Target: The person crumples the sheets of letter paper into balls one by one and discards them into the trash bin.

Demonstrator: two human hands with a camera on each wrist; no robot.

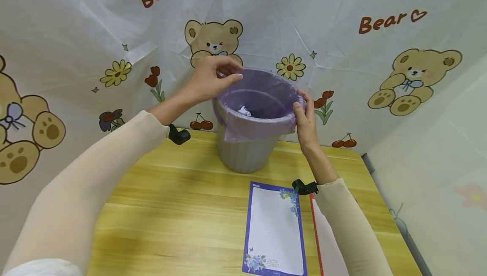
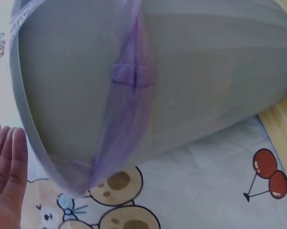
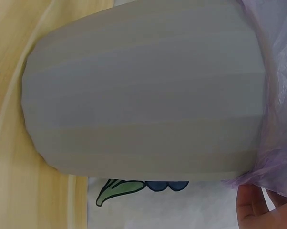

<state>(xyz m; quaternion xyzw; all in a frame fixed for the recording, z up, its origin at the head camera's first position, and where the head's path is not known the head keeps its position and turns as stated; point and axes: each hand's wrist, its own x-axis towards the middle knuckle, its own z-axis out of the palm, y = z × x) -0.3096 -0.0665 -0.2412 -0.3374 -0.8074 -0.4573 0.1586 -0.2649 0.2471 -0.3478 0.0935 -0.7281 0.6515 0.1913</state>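
Note:
A grey ribbed trash bin [image 1: 245, 155] stands on the table against the backdrop. A thin purple trash bag [image 1: 243, 130] lines it and folds over the rim. Low inside lies a small crumpled white piece [image 1: 244, 111]. My left hand [image 1: 213, 77] is at the rim's left, its fingers loosely bent with nothing seen between them; the left wrist view shows the fingers [image 2: 17, 162] extended beside the rim. At the right side, my right hand [image 1: 307, 124] grips the bag's folded edge and the rim, thumb toward me. In the right wrist view, its fingers [image 3: 251, 205] are at the bag's edge.
A blue-bordered sheet with flowers [image 1: 274, 229] lies on the wooden table [image 1: 163, 225] in front of the bin. To its right, a red-edged sheet [image 1: 329, 242] is partly under my right forearm. A bear-print cloth [image 1: 266, 9] hangs behind.

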